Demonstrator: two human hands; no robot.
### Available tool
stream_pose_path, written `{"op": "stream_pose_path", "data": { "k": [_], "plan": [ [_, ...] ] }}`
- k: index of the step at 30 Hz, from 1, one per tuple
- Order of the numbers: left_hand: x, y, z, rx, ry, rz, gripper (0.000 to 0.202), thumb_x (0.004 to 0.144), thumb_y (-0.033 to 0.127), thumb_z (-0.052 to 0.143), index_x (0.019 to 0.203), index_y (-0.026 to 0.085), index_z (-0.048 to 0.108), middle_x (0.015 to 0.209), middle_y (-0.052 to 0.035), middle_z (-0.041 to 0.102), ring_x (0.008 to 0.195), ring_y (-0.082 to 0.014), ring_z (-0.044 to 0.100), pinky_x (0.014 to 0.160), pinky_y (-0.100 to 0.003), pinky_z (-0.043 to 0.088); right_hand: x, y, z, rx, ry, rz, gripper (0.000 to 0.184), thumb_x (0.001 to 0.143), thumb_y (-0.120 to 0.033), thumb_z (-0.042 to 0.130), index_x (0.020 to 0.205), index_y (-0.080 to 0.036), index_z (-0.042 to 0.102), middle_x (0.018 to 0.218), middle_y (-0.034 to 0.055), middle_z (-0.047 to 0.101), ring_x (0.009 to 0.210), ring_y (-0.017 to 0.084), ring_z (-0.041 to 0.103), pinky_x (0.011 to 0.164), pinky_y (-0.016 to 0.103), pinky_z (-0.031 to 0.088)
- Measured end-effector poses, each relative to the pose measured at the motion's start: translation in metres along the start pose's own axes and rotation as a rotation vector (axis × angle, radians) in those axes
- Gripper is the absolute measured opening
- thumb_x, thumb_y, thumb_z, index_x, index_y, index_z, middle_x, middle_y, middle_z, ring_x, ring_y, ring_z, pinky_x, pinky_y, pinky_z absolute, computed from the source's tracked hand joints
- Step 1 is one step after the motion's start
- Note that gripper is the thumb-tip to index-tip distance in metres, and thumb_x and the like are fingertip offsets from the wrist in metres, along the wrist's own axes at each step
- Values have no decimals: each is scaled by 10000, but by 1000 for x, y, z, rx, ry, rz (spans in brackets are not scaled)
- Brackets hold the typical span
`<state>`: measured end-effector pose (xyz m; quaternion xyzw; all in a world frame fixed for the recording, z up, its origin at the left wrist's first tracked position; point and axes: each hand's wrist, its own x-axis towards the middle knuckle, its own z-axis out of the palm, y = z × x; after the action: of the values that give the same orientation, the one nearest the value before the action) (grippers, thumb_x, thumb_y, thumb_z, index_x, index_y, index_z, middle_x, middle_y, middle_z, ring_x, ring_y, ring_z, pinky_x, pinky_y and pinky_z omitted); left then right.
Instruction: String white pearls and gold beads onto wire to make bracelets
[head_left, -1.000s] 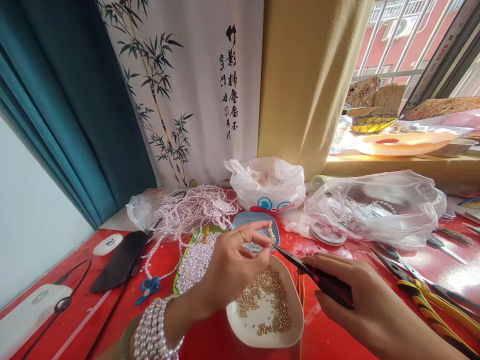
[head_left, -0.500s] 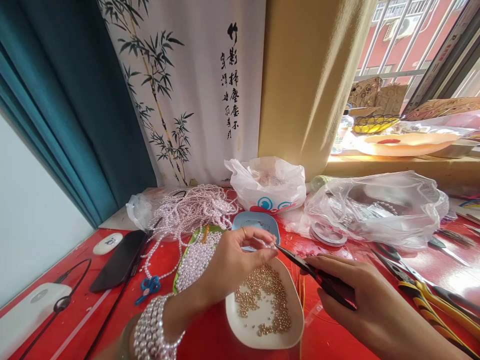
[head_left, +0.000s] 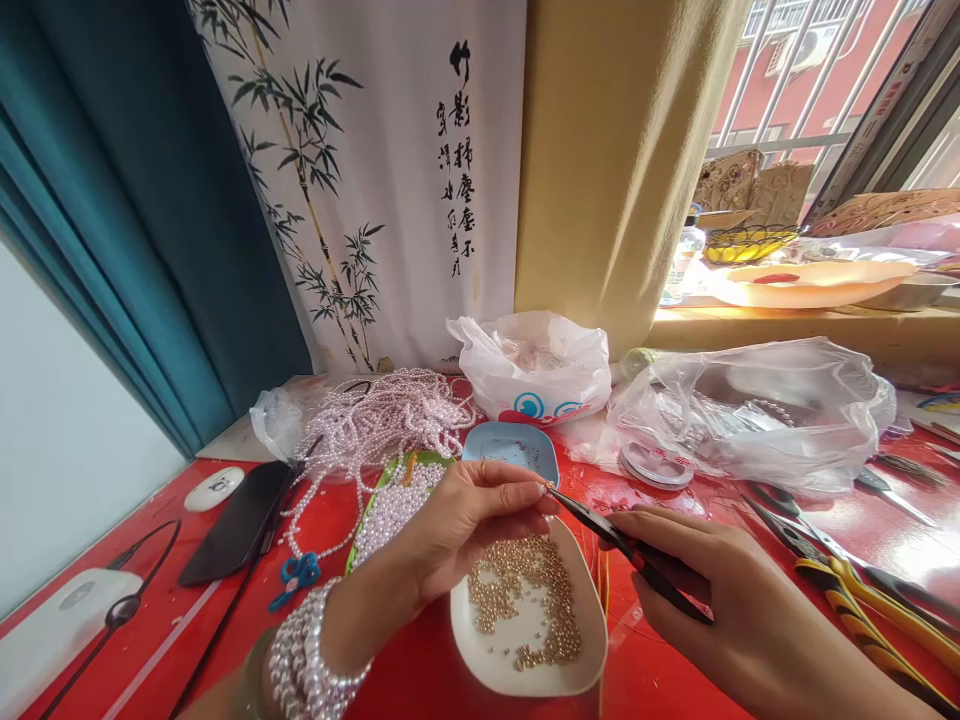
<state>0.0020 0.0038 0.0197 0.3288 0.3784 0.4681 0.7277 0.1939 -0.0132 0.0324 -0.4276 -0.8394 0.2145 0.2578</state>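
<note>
My right hand [head_left: 724,590] is closed around the handles of black pliers [head_left: 600,525], whose narrow jaws point left. At the tip of the jaws, my left hand [head_left: 472,515] pinches a tiny piece, mostly hidden by thumb and forefinger; its kind does not show. Below both hands lies a white tray [head_left: 480,665] scattered with small gold beads [head_left: 559,600]. Partly behind my left wrist is a green tray [head_left: 427,458] of pale pearl beads [head_left: 386,515]. A blue tray [head_left: 551,445] with a few tiny bits sits just beyond my fingers.
Strands of pearl beads [head_left: 397,410] heap at the back left, beside a white plastic bag [head_left: 532,370]. A clear bag [head_left: 750,410] and a ribbon roll [head_left: 656,466] lie back right. Yellow-handled pliers [head_left: 855,610] rest at right; a phone [head_left: 236,525] is at left.
My left hand has turned, its thumb now lying along the forefinger and the lower fingers showing beneath. The pliers stay almost where they were, and the view has shifted slightly.
</note>
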Motion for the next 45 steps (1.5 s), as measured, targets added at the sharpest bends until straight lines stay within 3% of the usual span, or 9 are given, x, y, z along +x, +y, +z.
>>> {"op": "stream_pose_path", "data": {
  "k": [6, 11, 21, 32, 39, 45],
  "plan": [
    [-3, 1, 4, 28, 41, 107, 109, 552, 133, 742, 639, 97, 687, 595, -43, 678, 568, -90, 625, 601, -156, 499, 0, 4, 2, -33, 12, -36, 160, 740, -141, 424, 658, -196, 550, 598, 14, 586, 567, 146, 570, 500, 223, 475],
    [-6, 2, 7, 51, 75, 173, 113, 518, 140, 752, 612, 120, 694, 572, -34, 675, 531, -101, 616, 562, -185, 502, -2, 0, 3, 41, 44, 7, 141, 709, -117, 460, 668, -176, 582, 626, 18, 614, 547, 132, 556, 484, 211, 465],
    [-6, -9, 5, 300, 150, 448, 61, 597, 158, 706, 658, 168, 705, 686, -19, 680, 640, -102, 596, 601, -189, 482, -1, -7, 0, 145, 5, 39, 178, 749, -194, 439, 629, -182, 570, 534, 8, 546, 569, 151, 556, 482, 219, 481],
    [-5, -9, 6, 313, 158, 487, 52, 620, 149, 684, 663, 176, 693, 712, 3, 670, 664, -83, 593, 629, -163, 477, 1, -6, 3, 234, -15, 85, 177, 750, -239, 453, 631, -174, 567, 552, 5, 545, 576, 146, 557, 494, 217, 488],
    [-4, -9, 3, 484, 156, 577, 28, 658, 165, 646, 677, 157, 665, 743, -28, 667, 709, -123, 605, 681, -222, 507, 0, 1, 8, 116, 16, 52, 167, 767, -195, 445, 661, -173, 571, 558, 13, 553, 606, 160, 570, 556, 248, 514],
    [-5, -10, 2, 639, 190, 678, 32, 682, 157, 617, 674, 171, 645, 756, -30, 664, 717, -133, 607, 659, -231, 514, 1, 2, 9, 177, 24, 50, 173, 763, -199, 457, 660, -181, 595, 527, 3, 542, 607, 164, 575, 492, 219, 497]
  ]
}}
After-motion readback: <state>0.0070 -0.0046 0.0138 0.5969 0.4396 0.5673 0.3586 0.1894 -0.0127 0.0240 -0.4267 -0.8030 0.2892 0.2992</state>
